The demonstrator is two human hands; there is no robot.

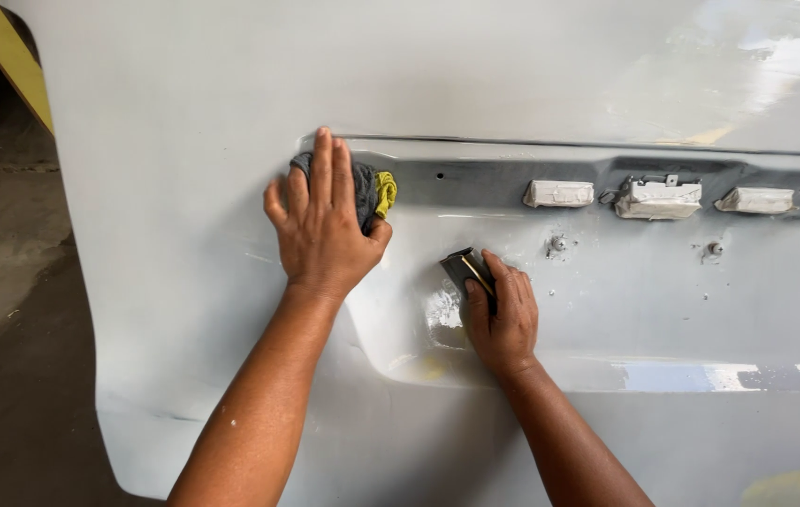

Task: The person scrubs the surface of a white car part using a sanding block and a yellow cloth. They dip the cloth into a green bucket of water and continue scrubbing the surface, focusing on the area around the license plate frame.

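Two bare forearms, no sleeves, no gloves, no watch or rings. Small pale specks scattered over the left hand (323, 235) and forearm, nearer the grey car panel (184, 141) edge. Short, unpainted nails on the right hand (503, 314).

Auto body workshop: primed grey car panel (512, 84), bare concrete floor (6, 282).

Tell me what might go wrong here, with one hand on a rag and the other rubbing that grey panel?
The right hand presses a small dark sanding piece beside two small protruding studs; it could catch on them. The left hand pins a grey and yellow rag on the pale grey body panel; trapped grit might scratch.
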